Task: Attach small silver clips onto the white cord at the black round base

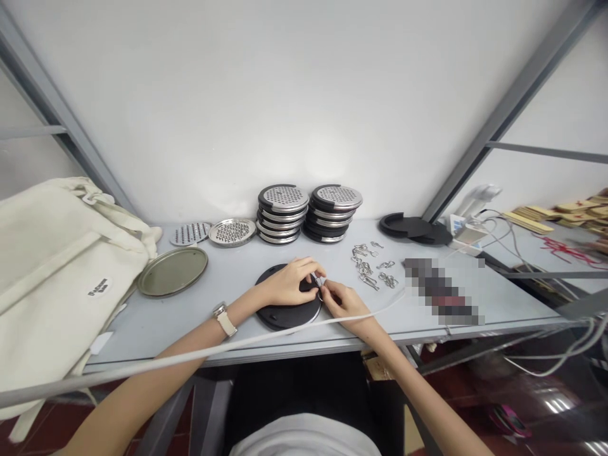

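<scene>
A round black disc (285, 315) with a silvery rim lies on the grey table near its front edge. My left hand (295, 283) rests over the disc, its fingers bent toward the right side of the rim. At that rim my right hand (342, 303) pinches a small metal ring or clip, with the left fingertips close beside it. Fingers partly cover the small piece. To the right lie several loose metal clips (365, 267). Behind the disc stand two stacks of round grater plates, a left stack (284, 197) and a right stack (336, 196).
A cream bag (61, 253) fills the left side beside a round metal plate (173, 271). Grater discs (232, 232) lie at the back left, black holders (406, 226) at the back right. A white cable (180, 358) crosses in front. Metal posts flank the table.
</scene>
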A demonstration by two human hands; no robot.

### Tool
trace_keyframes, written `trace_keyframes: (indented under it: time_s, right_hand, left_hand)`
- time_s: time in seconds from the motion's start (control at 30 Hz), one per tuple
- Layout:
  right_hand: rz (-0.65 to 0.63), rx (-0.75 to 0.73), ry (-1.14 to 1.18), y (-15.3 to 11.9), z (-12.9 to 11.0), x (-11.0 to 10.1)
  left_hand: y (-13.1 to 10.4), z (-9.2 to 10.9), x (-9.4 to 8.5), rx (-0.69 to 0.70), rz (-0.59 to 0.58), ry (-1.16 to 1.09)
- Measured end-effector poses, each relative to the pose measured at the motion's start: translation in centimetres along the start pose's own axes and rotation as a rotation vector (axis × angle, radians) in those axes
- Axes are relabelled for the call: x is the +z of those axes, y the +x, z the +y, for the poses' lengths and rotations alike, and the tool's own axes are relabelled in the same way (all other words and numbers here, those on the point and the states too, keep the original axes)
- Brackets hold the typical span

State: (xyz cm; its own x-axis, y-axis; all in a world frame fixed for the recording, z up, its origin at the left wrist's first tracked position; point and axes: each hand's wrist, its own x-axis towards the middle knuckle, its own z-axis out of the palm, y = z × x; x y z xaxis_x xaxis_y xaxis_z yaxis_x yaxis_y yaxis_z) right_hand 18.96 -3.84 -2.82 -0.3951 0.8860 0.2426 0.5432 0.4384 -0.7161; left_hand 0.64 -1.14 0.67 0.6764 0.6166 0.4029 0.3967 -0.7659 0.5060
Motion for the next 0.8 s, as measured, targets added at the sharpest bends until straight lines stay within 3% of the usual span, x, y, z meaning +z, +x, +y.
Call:
trace_keyframes:
  time_s: [0.23, 0.8]
  right_hand:
    - [-0.032, 0.055, 0.032, -0.11, -0.07, -0.14]
    - [0.003, -0.036, -0.021, -0.03, -0.04, -0.13]
  left_hand:
    - [0.31, -0.02, -0.26, 0.027, -0.020, 0.087]
    - [0.31, 0.04, -0.24, 0.023, -0.021, 0.081]
